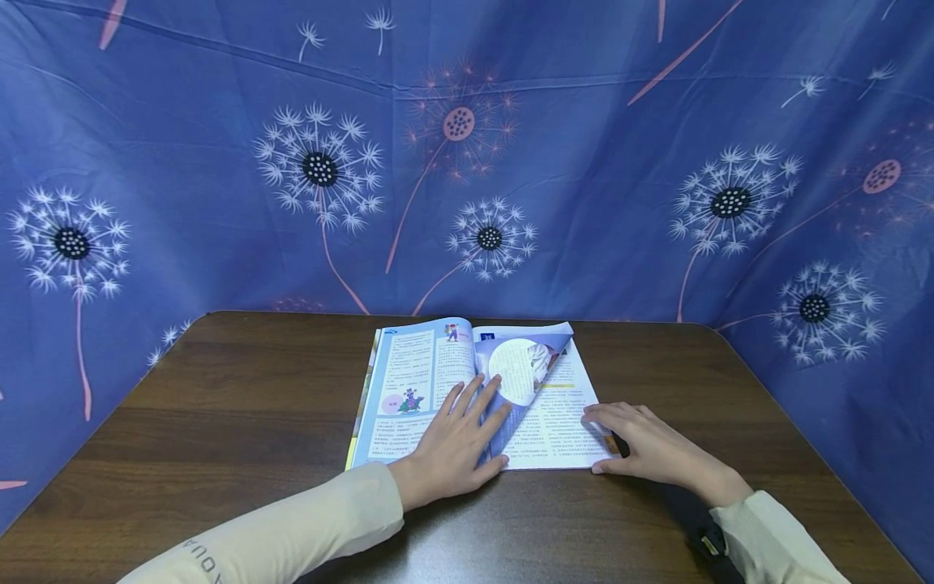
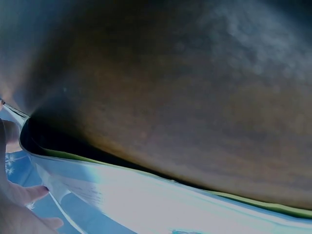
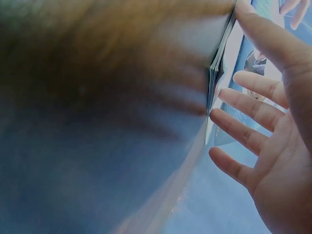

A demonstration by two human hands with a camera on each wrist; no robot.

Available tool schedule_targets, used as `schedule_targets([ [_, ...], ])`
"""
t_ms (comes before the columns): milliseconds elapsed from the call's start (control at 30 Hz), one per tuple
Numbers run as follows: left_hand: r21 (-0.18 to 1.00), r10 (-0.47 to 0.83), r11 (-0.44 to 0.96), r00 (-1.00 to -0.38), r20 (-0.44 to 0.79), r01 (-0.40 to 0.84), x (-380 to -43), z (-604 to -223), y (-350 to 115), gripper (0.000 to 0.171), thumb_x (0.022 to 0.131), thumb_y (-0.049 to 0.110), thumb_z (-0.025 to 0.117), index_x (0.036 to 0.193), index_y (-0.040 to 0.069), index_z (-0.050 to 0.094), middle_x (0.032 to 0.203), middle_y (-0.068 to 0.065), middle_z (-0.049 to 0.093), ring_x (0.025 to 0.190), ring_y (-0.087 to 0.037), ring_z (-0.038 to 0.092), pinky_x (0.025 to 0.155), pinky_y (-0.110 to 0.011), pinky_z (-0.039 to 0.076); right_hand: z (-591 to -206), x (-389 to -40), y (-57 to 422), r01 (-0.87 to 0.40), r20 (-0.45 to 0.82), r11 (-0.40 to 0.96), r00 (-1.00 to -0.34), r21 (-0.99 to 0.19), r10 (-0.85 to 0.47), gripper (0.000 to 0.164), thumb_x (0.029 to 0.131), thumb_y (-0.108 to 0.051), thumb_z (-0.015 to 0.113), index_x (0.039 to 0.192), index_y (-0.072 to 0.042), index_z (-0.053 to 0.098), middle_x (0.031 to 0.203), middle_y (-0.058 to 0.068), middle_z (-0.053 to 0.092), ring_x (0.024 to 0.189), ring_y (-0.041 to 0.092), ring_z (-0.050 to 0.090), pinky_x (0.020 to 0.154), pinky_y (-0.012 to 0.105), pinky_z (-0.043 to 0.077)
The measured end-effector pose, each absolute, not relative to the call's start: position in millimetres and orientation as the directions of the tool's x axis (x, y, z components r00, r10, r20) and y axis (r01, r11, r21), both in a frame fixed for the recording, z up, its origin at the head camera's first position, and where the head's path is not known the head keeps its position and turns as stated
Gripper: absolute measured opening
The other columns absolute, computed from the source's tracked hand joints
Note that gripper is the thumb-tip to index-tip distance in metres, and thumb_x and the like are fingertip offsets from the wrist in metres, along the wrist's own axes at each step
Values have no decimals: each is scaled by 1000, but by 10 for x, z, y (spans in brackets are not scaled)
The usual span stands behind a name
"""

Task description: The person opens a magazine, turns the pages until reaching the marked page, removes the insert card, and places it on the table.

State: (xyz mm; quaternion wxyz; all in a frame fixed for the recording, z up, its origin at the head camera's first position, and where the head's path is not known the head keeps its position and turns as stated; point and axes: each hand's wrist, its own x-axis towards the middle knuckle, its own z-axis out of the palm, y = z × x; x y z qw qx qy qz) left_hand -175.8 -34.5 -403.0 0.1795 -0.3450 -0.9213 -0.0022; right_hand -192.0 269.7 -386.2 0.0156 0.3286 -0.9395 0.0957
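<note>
An open magazine (image 1: 412, 365) with text and coloured pictures lies on the table. One of its leaves (image 1: 514, 369) is partly turned, curling diagonally over the right-hand page. My left hand (image 1: 456, 442) rests with spread fingers across the middle of the magazine, fingertips touching the curled leaf near the fold. At the right edge, my right hand (image 1: 645, 446) has its fingertips by the page margin and its thumb by the lower corner. The right wrist view shows that hand's fingers (image 3: 243, 134) extended and apart beside the page edges. Only part of the left hand (image 2: 19, 204) appears in the left wrist view.
The brown wooden table (image 1: 241, 405) extends around the magazine on both sides. A blue cloth (image 1: 584, 203) printed with dandelions hangs behind and beside it. Beneath the right wrist there is a dark strap-like item (image 1: 700, 527), partly hidden by the sleeve.
</note>
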Motion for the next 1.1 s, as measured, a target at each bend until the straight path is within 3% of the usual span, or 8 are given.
schedule_targets([
  [267, -172, 629, 773, -707, 323, 610, -1756, -4026, -331, 67, 84, 52, 51, 135, 10, 40, 146, -15, 30, 136, -32, 25, 109, -46, 24, -3861, -1926, 2706, -613, 73, 772, -789, -167, -610, 63, 72, -48, 70, 120, -10, 57, 124, 7, 57, 113, 28, 52, 86, 50, 41],
  [533, -150, 627, 773, -704, 335, 617, -1759, -4011, -325, 67, 82, 47, 55, 136, 13, 37, 147, -15, 28, 135, -32, 26, 108, -46, 24, -3851, -1922, 2715, -608, 70, 777, -792, -163, -606, 62, 73, -50, 69, 120, -11, 57, 123, 6, 58, 112, 27, 52, 86, 49, 41],
  [833, -143, 633, 764, -688, 356, 629, -1767, -4016, -339, 57, 81, 42, 54, 132, 17, 43, 147, -14, 27, 135, -32, 26, 106, -47, 26, -3857, -1924, 2715, -603, 72, 781, -797, -161, -600, 60, 71, -47, 71, 118, -12, 58, 122, 5, 59, 111, 26, 54, 86, 48, 41],
  [1100, -151, 650, 745, -658, 380, 649, -1772, -4014, -359, 38, 80, 38, 56, 112, 19, 56, 146, -14, 31, 134, -33, 28, 107, -47, 25, -3851, -1933, 2714, -611, 70, 775, -790, -163, -609, 54, 70, -41, 74, 115, -13, 60, 119, 4, 61, 108, 24, 55, 85, 47, 42],
])
